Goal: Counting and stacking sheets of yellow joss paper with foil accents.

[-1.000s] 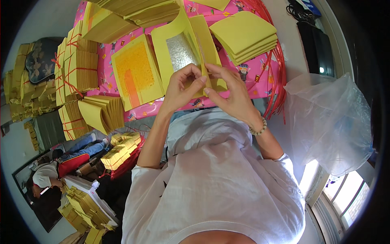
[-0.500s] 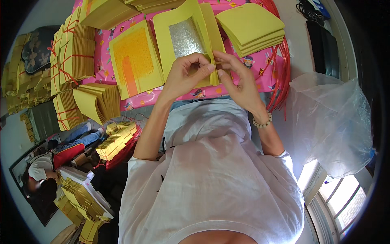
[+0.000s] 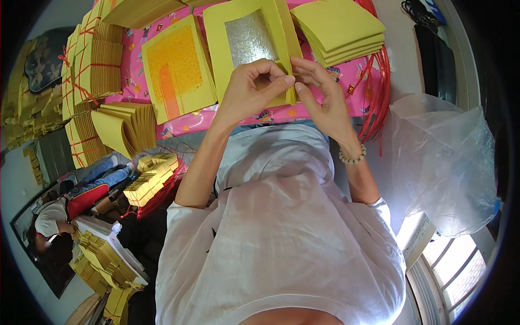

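My left hand (image 3: 250, 91) and my right hand (image 3: 320, 96) meet over a stack of yellow paper sheets with a silver foil square (image 3: 250, 37) on the pink table cover (image 3: 132, 70). Both hands pinch the near right edge of a folded yellow sheet (image 3: 291, 81) between thumbs and fingertips. A beaded bracelet (image 3: 353, 157) circles my right wrist. Left of the foil stack lies a second stack with an orange square (image 3: 176, 67).
A pile of folded yellow sheets (image 3: 338, 27) sits at the far right, red string (image 3: 376, 92) beside it. Tied yellow bundles (image 3: 95, 70) stand at the left. A clear plastic bag (image 3: 444, 162) hangs at the right. A person (image 3: 59, 214) sits low at the left among more stacks.
My hands have kept pinching the sheet's edge, shifting slightly right along it. The view has tilted, so the table sits higher in the picture.
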`<action>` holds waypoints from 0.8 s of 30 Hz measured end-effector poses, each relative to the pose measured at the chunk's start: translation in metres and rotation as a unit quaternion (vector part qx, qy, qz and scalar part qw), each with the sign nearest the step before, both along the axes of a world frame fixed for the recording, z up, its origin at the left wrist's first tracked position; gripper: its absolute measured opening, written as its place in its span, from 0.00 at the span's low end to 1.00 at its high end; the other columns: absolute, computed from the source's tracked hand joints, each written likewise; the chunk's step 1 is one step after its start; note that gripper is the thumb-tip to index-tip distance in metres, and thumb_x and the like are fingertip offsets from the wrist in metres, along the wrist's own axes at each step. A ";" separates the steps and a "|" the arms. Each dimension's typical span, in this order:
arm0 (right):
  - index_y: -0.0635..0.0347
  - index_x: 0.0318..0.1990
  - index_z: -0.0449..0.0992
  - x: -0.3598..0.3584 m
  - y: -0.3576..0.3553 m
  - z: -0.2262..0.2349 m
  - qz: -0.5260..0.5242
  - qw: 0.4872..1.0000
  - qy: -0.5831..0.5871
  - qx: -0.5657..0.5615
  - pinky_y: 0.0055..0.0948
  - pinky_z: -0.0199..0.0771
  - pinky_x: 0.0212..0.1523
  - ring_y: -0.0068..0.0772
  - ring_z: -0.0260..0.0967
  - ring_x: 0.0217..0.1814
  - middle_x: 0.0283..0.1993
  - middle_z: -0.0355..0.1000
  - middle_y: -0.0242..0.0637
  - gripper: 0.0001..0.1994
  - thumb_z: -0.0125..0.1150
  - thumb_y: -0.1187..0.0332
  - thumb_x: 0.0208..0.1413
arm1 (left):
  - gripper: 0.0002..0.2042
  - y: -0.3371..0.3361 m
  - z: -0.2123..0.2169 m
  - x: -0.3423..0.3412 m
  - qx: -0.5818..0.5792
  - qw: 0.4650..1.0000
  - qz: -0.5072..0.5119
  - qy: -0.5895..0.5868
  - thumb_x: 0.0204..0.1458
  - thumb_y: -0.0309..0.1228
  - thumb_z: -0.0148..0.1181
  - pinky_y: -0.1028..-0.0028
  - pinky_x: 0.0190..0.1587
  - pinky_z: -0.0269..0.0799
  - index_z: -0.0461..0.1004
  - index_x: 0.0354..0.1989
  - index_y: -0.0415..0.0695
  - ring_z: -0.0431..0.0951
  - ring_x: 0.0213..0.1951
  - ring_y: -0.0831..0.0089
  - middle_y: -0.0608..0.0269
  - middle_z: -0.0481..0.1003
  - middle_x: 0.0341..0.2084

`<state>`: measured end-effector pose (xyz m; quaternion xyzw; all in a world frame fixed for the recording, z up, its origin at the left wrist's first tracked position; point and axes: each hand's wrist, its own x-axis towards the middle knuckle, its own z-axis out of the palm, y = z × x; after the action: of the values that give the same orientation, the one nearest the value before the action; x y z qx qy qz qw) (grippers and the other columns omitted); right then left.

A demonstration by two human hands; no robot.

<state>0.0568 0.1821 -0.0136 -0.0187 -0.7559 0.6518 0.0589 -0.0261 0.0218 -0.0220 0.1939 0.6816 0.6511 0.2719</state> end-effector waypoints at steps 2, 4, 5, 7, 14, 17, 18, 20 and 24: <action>0.64 0.57 0.65 0.000 0.000 -0.001 0.000 1.000 0.000 0.000 0.27 0.70 0.50 0.30 0.72 0.49 0.52 0.71 0.40 0.20 0.51 0.79 0.55 | 0.10 0.000 0.002 0.000 -0.002 1.000 0.000 0.001 0.51 0.31 0.65 0.83 0.27 0.64 0.75 0.26 0.37 0.67 0.24 0.88 0.72 0.72 0.20; 0.64 0.57 0.65 0.000 0.000 -0.001 0.000 1.000 0.007 -0.008 0.27 0.69 0.51 0.30 0.71 0.50 0.51 0.71 0.40 0.20 0.50 0.79 0.55 | 0.09 0.000 0.001 0.000 -0.004 1.000 0.000 0.002 0.50 0.31 0.65 0.83 0.27 0.64 0.75 0.26 0.37 0.67 0.24 0.87 0.72 0.72 0.20; 0.64 0.57 0.65 0.000 0.000 -0.001 0.000 1.000 0.007 -0.008 0.27 0.69 0.51 0.30 0.71 0.50 0.51 0.71 0.40 0.20 0.50 0.79 0.55 | 0.09 0.000 0.000 0.000 0.000 1.000 0.001 -0.001 0.50 0.31 0.65 0.83 0.27 0.64 0.75 0.26 0.37 0.67 0.24 0.87 0.72 0.72 0.20; 0.65 0.57 0.65 0.000 -0.001 0.000 -0.002 1.000 0.005 -0.003 0.27 0.69 0.52 0.29 0.70 0.51 0.52 0.71 0.40 0.20 0.50 0.80 0.55 | 0.09 0.000 -0.001 0.000 0.004 1.000 0.002 -0.004 0.50 0.31 0.65 0.83 0.27 0.64 0.75 0.26 0.37 0.68 0.24 0.87 0.72 0.72 0.20; 0.65 0.57 0.65 0.000 0.000 0.000 0.000 1.000 0.002 -0.018 0.28 0.69 0.53 0.30 0.70 0.51 0.52 0.70 0.40 0.20 0.50 0.80 0.55 | 0.08 0.001 0.003 0.001 -0.004 1.000 -0.002 0.000 0.51 0.30 0.64 0.84 0.29 0.64 0.75 0.27 0.38 0.67 0.26 0.88 0.73 0.72 0.22; 0.65 0.57 0.65 -0.001 0.000 0.000 0.000 1.000 0.006 -0.013 0.28 0.69 0.53 0.30 0.70 0.52 0.51 0.71 0.40 0.20 0.50 0.80 0.55 | 0.08 0.002 0.003 0.001 -0.009 1.000 -0.001 -0.002 0.51 0.30 0.64 0.84 0.29 0.64 0.75 0.26 0.39 0.68 0.26 0.87 0.73 0.72 0.22; 0.65 0.57 0.65 -0.001 0.000 -0.001 0.002 1.000 0.009 -0.018 0.28 0.69 0.53 0.30 0.70 0.52 0.52 0.70 0.40 0.20 0.50 0.80 0.55 | 0.10 0.002 0.004 0.001 -0.007 1.000 0.006 0.001 0.50 0.31 0.66 0.83 0.28 0.65 0.75 0.25 0.37 0.69 0.25 0.86 0.71 0.73 0.20; 0.65 0.57 0.65 -0.001 0.000 -0.001 0.003 1.000 0.012 -0.023 0.28 0.69 0.53 0.30 0.70 0.52 0.52 0.70 0.40 0.20 0.50 0.80 0.55 | 0.10 0.004 0.006 0.002 -0.008 1.000 0.009 0.000 0.49 0.31 0.66 0.83 0.28 0.65 0.75 0.24 0.38 0.68 0.25 0.87 0.71 0.73 0.20; 0.64 0.56 0.66 -0.001 0.000 -0.002 -0.006 1.000 0.019 -0.008 0.28 0.69 0.51 0.30 0.71 0.51 0.48 0.72 0.40 0.19 0.52 0.78 0.55 | 0.11 0.007 0.013 0.003 -0.034 0.999 0.013 -0.015 0.49 0.31 0.66 0.84 0.26 0.63 0.72 0.22 0.39 0.67 0.24 0.88 0.74 0.70 0.18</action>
<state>0.0559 0.1820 -0.0154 -0.0114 -0.7495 0.6574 0.0767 -0.0231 0.0292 -0.0093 0.1656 0.7020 0.6336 0.2799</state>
